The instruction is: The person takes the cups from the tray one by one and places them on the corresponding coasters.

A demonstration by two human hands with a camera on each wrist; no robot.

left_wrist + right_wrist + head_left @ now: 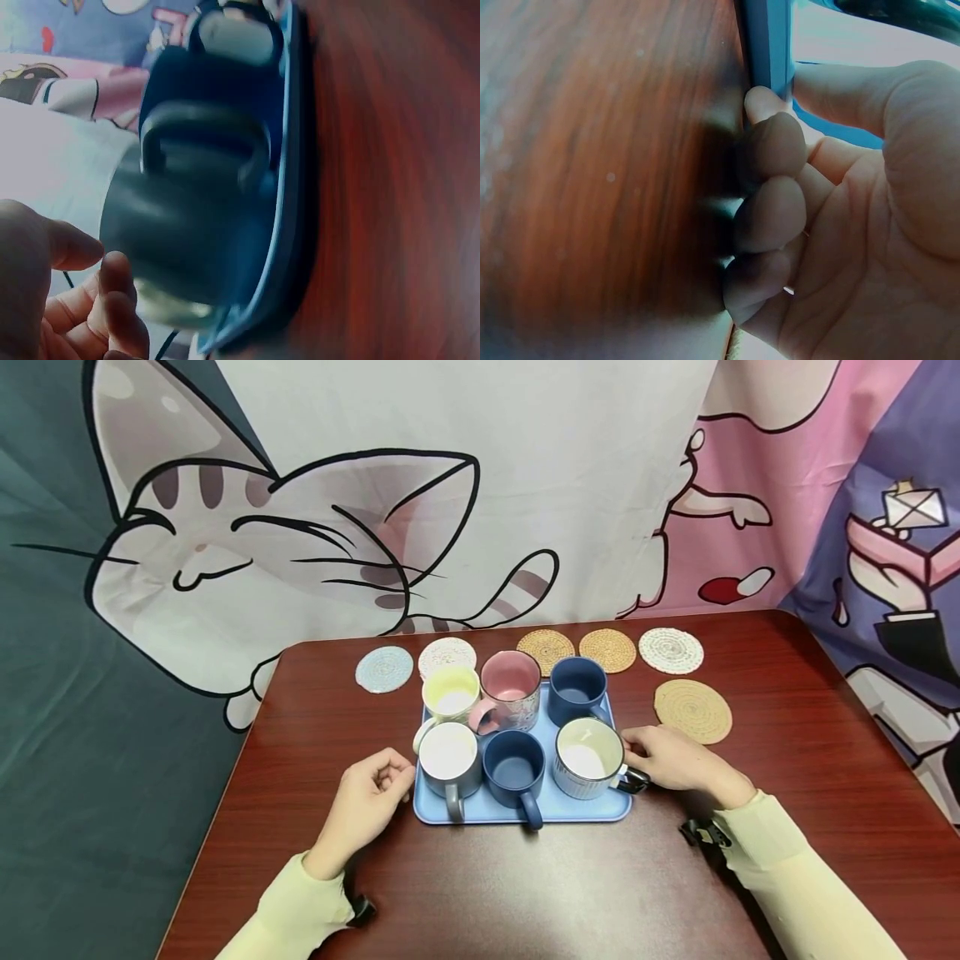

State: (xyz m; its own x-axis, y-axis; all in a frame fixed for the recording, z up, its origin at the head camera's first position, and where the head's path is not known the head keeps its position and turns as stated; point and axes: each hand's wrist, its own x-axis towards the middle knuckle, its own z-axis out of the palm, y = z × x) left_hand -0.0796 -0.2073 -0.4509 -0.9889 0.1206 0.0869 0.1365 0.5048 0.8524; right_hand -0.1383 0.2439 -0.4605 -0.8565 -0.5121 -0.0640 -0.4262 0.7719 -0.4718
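Note:
A light blue tray carries several mugs. Its front row has a grey mug, a dark blue mug and a cream ribbed mug with a black handle. Behind stand a pale yellow mug, a pink mug and another dark blue mug. My right hand pinches the tray's right rim, thumb above and fingers beneath. Beside the tray's left edge is my left hand, loosely curled; nothing shows between its thumb and forefinger in the left wrist view, close to the grey mug.
Round woven coasters lie along the table's back: a pale blue coaster, white ones and tan ones. A larger tan mat lies right of the tray. Behind the brown table hangs a cartoon-printed cloth.

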